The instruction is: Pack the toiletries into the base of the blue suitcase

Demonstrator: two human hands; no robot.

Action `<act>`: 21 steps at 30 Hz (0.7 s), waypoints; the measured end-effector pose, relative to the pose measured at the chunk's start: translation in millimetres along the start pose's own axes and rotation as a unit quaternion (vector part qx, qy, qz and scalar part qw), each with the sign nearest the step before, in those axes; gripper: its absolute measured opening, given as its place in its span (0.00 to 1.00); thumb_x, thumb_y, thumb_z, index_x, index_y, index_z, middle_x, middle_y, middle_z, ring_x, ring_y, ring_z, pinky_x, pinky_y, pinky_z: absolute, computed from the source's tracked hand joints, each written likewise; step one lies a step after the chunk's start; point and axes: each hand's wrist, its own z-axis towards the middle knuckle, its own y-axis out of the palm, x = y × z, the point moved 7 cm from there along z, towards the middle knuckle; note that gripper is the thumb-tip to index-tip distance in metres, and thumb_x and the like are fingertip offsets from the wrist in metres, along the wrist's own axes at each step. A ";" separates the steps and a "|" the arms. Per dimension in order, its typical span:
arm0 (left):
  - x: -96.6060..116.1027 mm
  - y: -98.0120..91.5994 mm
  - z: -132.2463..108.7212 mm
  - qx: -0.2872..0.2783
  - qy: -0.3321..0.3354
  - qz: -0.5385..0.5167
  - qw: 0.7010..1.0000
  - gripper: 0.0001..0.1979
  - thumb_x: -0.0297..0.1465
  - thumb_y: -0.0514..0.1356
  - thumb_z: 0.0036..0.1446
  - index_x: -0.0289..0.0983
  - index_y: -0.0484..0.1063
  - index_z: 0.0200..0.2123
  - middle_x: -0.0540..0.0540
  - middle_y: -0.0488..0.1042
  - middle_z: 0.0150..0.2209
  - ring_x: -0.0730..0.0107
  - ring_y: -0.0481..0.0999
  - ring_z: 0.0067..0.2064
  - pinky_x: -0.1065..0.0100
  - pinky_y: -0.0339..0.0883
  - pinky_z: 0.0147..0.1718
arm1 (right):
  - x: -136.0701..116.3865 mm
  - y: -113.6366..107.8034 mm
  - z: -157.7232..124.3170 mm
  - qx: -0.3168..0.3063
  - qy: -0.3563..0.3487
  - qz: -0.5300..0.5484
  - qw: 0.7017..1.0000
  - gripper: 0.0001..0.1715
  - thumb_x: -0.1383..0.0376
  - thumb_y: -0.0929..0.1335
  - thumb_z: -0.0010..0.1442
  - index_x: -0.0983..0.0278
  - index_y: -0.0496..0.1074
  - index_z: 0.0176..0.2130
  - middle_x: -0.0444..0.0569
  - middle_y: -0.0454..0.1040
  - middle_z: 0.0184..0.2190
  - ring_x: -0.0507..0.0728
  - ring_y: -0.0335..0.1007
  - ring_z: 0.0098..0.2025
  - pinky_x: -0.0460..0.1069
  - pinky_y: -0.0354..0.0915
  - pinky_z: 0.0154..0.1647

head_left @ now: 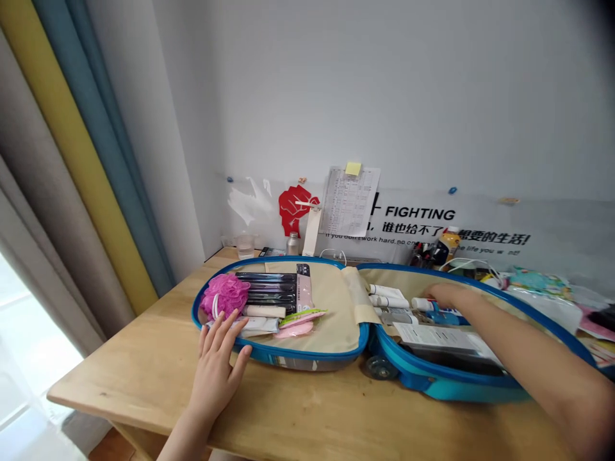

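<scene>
A blue-rimmed suitcase (331,354) lies unfolded on the wooden table (139,358). My left hand (221,352) rests at the near edge of its left half, fingers stretched out and apart. Close to those fingertips are a pink bath puff (225,294) and a white packet (259,325). The same half holds a pack of pens (266,291), a pale tube (264,312) and pink-and-green items (300,323). My right hand (444,293) reaches into the right half, beside a white-capped tube (423,305) and a blue item (444,318); its fingers are mostly hidden.
White tubes (388,293) and a white-labelled dark box (442,342) lie in the right half. Behind the suitcase stand a metal bottle (292,244), a clear cup (245,245) and a yellow-labelled drink bottle (446,246). Curtains (81,147) hang at the left.
</scene>
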 end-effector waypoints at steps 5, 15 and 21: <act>-0.3 0.8 -1.4 0.002 0.009 0.009 1.000 0.19 0.36 0.51 0.64 0.42 0.65 0.57 0.43 0.67 0.60 0.56 0.57 0.65 0.50 0.44 0.64 | 23.7 28.3 18.2 -0.148 0.021 -0.084 0.985 0.20 0.57 0.66 0.63 0.63 0.68 0.52 0.52 0.70 0.51 0.56 0.70 0.48 0.56 0.69 0.47; -0.3 1.0 -1.4 0.002 0.009 0.002 1.000 0.19 0.36 0.51 0.64 0.42 0.66 0.57 0.43 0.66 0.61 0.55 0.57 0.65 0.49 0.44 0.64 | 17.5 12.1 -1.4 -0.194 0.051 -0.162 0.966 0.14 0.58 0.66 0.63 0.61 0.71 0.46 0.51 0.72 0.47 0.54 0.70 0.45 0.53 0.70 0.45; -0.1 0.7 0.1 -0.003 -0.001 -0.008 1.000 0.19 0.36 0.51 0.63 0.43 0.67 0.56 0.43 0.67 0.60 0.55 0.57 0.65 0.48 0.44 0.64 | -44.6 -66.0 -0.6 -0.038 0.001 -0.074 0.997 0.18 0.64 0.67 0.58 0.62 0.72 0.49 0.62 0.77 0.41 0.57 0.73 0.32 0.51 0.65 0.32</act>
